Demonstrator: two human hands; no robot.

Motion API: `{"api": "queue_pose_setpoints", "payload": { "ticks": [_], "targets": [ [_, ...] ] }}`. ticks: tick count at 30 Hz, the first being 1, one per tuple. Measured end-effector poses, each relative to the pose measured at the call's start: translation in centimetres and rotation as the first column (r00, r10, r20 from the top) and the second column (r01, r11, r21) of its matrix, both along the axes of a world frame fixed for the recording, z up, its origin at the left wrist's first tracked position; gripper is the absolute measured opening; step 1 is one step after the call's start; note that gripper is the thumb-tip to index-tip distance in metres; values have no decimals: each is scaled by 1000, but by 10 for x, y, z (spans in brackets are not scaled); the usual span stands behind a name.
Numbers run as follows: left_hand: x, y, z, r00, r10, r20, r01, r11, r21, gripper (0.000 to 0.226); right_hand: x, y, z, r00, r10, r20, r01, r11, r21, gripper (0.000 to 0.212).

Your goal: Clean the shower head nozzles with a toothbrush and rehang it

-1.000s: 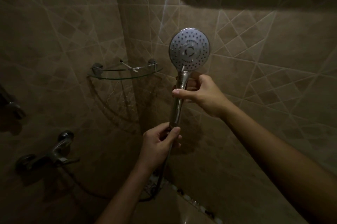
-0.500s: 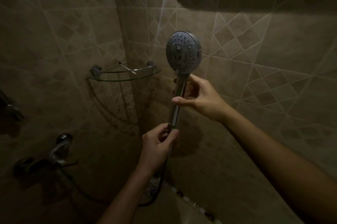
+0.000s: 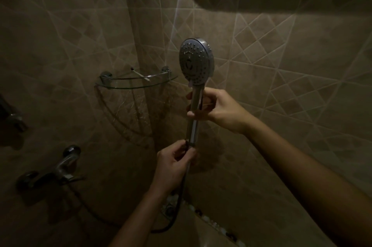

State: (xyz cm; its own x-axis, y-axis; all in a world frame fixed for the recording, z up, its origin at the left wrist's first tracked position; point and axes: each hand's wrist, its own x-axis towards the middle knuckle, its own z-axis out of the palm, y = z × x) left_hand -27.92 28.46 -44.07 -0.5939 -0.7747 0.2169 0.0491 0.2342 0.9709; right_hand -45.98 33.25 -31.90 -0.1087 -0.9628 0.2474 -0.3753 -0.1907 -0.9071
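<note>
A chrome shower head [image 3: 195, 61] stands upright in front of the tiled corner, its round nozzle face turned toward the left and toward me. My right hand [image 3: 216, 108] grips the upper part of its handle just below the head. My left hand [image 3: 174, 164] pinches the bottom end of the handle, where the dark hose [image 3: 179, 208] joins it and hangs down in a loop. A thin white toothbrush [image 3: 140, 74] lies on the glass corner shelf [image 3: 112, 85] to the left, apart from both hands.
A chrome mixer tap [image 3: 58, 168] sticks out of the left wall at lower left. A dark fitting [image 3: 12, 118] shows at the far left edge. Tiled walls meet in the corner behind the shelf. A wide dark shadow crosses the top right.
The shower head has turned about its handle, so its face points more to the left than a second ago. Both hands keep their grips; the view shifted slightly.
</note>
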Motion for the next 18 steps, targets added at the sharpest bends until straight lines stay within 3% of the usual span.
{"api": "queue_pose_setpoints", "payload": {
  "ticks": [6,11,14,18],
  "targets": [
    [-2,6,-5,999,43,-3,-43,993,108,9,5,3,-3,998,-35,-52,33,999,-30,35],
    [-2,8,1,999,31,-17,-29,995,93,14,8,7,-7,998,-6,61,7,1000,-16,14],
    [0,8,4,999,9,-35,-7,999,43,18,8,9,-8,990,13,140,-12,1000,-7,23],
    [-1,8,0,999,13,-37,-11,998,58,25,15,8,-9,995,-80,57,80,997,0,26]
  ]
}}
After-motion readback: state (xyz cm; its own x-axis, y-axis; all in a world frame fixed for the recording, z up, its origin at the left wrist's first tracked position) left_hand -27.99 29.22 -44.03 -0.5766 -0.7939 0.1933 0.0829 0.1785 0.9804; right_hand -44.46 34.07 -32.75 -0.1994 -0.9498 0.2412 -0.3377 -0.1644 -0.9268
